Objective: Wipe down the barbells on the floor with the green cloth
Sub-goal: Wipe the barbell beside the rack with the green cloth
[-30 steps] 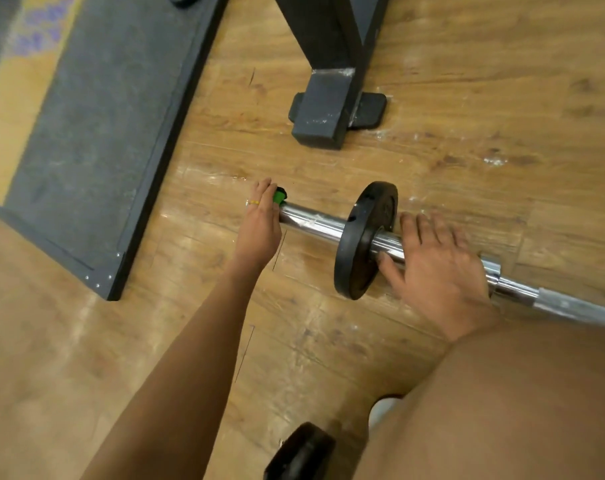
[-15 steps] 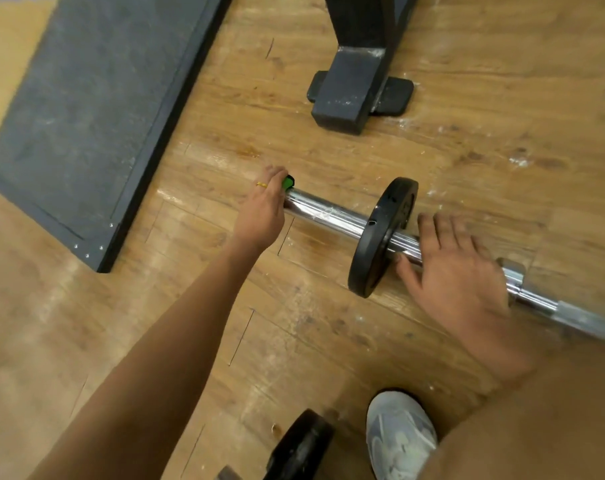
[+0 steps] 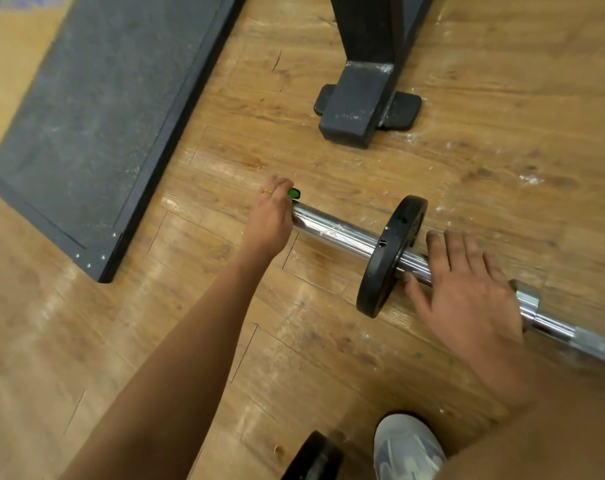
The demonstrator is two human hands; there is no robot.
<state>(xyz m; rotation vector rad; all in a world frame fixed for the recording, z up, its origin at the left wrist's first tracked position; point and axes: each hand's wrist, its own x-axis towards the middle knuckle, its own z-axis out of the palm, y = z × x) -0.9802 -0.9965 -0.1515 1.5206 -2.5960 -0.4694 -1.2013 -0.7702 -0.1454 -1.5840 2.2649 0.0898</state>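
Steadying the barbell (image 3: pixel 335 231) with my flat-fingered right hand (image 3: pixel 467 299), I clench the green cloth (image 3: pixel 294 193) round its end with my left hand (image 3: pixel 270 220), pressing firmly.

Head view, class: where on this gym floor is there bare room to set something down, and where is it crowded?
Free: wood floor between grey platform and rack foot; also right of the foot, beyond the barbell. Crowded: around the weight plate, right hand, shoe and second plate.
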